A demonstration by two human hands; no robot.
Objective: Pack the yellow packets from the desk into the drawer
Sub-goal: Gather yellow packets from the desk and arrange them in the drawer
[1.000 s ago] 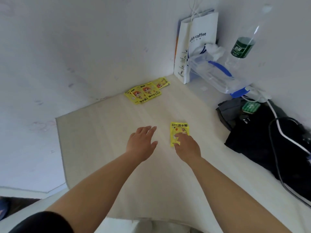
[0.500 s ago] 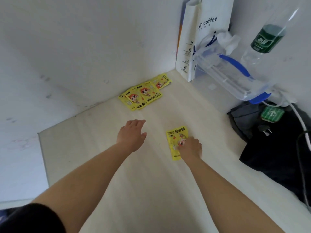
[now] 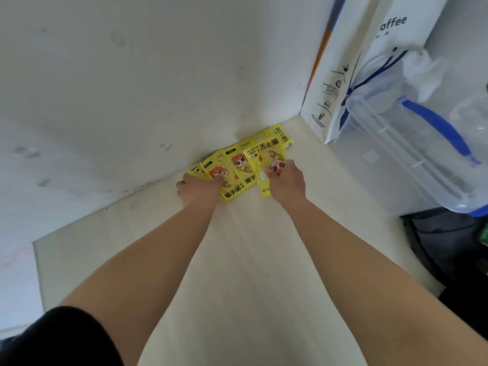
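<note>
Several yellow packets (image 3: pixel 239 165) with a cartoon face lie fanned out on the pale wooden desk (image 3: pixel 237 260), tight against the white back wall. My left hand (image 3: pixel 198 190) grips the left end of this pile, thumb on top of a packet. My right hand (image 3: pixel 286 180) pinches a single yellow packet (image 3: pixel 265 157), which lies over the right side of the pile. No drawer is in view.
A white paper coffee bag (image 3: pixel 346 75) stands in the desk's back right corner. Beside it lies a clear plastic container with a blue handle (image 3: pixel 412 143). A dark bag (image 3: pixel 449 247) sits at the right edge.
Both hands moved forward to the back wall. My right hand carried the single packet from mid-desk onto the pile, and my left hand, open before, took hold of the pile's left end.
</note>
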